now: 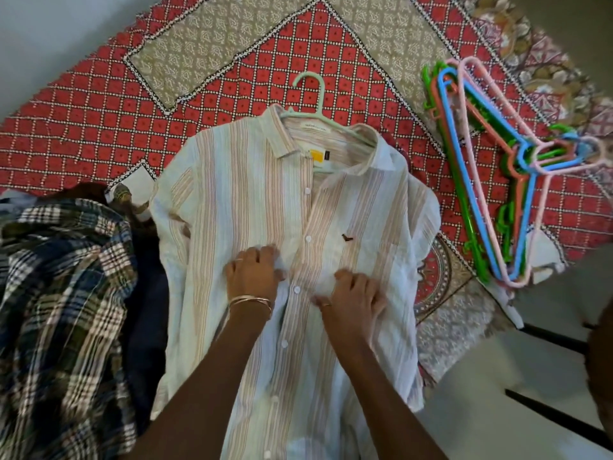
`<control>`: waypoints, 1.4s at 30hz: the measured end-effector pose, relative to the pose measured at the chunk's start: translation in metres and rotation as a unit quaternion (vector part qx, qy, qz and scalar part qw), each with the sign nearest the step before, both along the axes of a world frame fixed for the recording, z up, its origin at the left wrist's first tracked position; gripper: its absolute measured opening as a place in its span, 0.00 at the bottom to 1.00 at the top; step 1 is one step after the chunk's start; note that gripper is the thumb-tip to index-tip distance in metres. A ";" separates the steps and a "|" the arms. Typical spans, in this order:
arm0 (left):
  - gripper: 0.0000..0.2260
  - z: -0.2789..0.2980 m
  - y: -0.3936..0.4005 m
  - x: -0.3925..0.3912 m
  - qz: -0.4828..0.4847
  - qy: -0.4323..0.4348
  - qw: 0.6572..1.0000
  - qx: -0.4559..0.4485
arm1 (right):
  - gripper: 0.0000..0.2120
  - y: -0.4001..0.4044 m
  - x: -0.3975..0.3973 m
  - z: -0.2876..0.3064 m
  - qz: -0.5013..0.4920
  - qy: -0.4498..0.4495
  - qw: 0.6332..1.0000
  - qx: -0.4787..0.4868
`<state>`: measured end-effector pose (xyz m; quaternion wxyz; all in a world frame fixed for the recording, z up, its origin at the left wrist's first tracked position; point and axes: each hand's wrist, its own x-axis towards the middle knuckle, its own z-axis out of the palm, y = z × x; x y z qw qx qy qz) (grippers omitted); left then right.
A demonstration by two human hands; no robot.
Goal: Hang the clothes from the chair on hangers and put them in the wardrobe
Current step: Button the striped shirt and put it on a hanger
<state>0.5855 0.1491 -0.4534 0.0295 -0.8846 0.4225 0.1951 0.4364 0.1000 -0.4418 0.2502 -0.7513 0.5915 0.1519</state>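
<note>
Both hands [300,288] on striped shirt [252,200]

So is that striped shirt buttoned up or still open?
Partly open at least: the striped shirt gapes at the collar, showing the mint hanger. Both hands sit at the placket; lower down, cannot tell.

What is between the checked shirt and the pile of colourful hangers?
The striped shirt lies between them on the red patterned cloth, with a pale green hanger in its collar. Both hands rest on its front. The head view shows this.
</note>
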 end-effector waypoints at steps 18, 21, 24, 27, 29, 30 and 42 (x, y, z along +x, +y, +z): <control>0.21 0.057 0.044 0.007 -0.065 0.273 0.920 0.272 | 0.10 0.029 -0.040 0.048 0.215 0.020 0.955 0.202; 0.10 0.059 0.032 0.006 0.044 0.226 0.970 0.077 | 0.08 0.014 -0.012 0.051 0.057 -0.150 0.978 0.135; 0.10 0.052 0.007 0.012 0.180 0.236 0.946 -0.131 | 0.07 -0.004 0.029 0.040 -0.048 -0.227 0.972 0.043; 0.15 0.034 -0.020 0.012 0.205 0.298 0.913 -0.190 | 0.15 -0.018 0.056 0.012 -0.036 -0.143 0.989 0.001; 0.17 0.028 -0.026 0.010 0.175 0.271 0.929 -0.183 | 0.21 -0.020 0.060 0.002 -0.011 -0.063 0.998 -0.011; 0.16 0.021 -0.029 0.011 0.161 0.255 0.937 -0.177 | 0.21 -0.021 0.062 -0.003 -0.019 -0.054 0.998 -0.008; 0.07 0.008 -0.042 -0.005 0.283 0.306 0.889 -0.188 | 0.06 -0.023 0.052 0.005 -0.220 -0.303 0.926 0.044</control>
